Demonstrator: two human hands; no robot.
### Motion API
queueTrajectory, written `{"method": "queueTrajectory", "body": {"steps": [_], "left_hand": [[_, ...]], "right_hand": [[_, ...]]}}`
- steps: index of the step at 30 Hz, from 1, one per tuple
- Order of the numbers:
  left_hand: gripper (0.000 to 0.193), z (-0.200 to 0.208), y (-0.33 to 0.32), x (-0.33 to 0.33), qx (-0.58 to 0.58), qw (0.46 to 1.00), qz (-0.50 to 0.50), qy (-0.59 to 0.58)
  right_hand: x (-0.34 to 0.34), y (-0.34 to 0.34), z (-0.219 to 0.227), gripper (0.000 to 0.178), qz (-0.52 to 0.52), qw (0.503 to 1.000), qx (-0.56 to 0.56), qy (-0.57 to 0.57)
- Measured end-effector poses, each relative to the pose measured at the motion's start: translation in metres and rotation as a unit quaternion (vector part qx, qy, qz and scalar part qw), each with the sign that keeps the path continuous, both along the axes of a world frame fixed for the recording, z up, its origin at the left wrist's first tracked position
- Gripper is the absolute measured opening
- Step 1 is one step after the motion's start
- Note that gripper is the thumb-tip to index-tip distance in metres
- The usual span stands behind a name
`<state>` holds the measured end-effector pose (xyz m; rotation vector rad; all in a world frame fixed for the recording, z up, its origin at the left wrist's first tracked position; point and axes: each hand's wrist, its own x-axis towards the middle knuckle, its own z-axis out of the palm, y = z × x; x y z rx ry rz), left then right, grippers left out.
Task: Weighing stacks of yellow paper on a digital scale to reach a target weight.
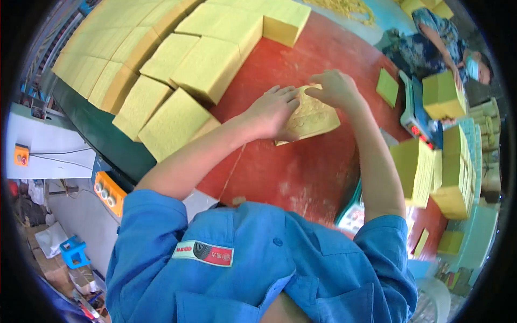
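A piece of yellow paper (316, 117) with a bumpy, wrinkled top lies on the red tabletop, its near edge slightly raised. My left hand (273, 112) rests along its left side, fingers stretched out and thumb spread toward the near edge. Over the far right corner is my right hand (338, 89), with bent fingers apart from the thumb. Whether the right fingertips press on the paper or hover just above it, I cannot tell. My hands partly cover the paper's left and far edges.
Yellow block-like stacks (207, 64) fill the far left of the red table (258, 177). On the right stand a scale (414, 110) with a lit display and more yellow stacks (413, 167). A masked person (431, 46) sits beyond the scale. An orange button box (109, 194) is at the left.
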<state>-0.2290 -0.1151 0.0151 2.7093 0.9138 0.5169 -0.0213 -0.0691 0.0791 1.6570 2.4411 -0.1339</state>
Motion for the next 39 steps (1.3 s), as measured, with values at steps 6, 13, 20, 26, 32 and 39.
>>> {"method": "queueTrajectory", "body": {"steps": [6, 13, 20, 26, 32, 39], "left_hand": [[0.077, 0.029, -0.106, -0.002, -0.062, 0.984, -0.144, 0.089], [0.072, -0.011, -0.266, -0.042, -0.203, 0.869, 0.246, -0.379], [0.078, -0.055, -0.355, 0.004, -0.522, 0.475, 0.388, -0.592], [0.064, -0.047, -0.348, 0.014, -0.501, 0.514, 0.289, -0.633], [0.054, -0.059, -0.359, -0.014, -0.496, 0.607, 0.250, -0.568], [0.057, 0.001, -0.316, -0.012, -0.617, 0.492, 0.165, -0.592]], "right_hand": [[0.030, -0.107, -0.039, 0.054, 0.047, 0.936, -0.245, 0.247], [0.034, -0.226, -0.060, 0.054, -0.035, 0.863, -0.278, 0.420], [0.012, -0.294, -0.068, 0.059, -0.103, 0.872, -0.199, 0.435], [0.007, -0.324, -0.067, 0.061, -0.122, 0.866, -0.183, 0.448], [0.021, -0.344, -0.090, 0.062, -0.135, 0.813, -0.255, 0.506], [0.054, -0.378, -0.073, 0.065, -0.218, 0.658, -0.269, 0.669]]}}
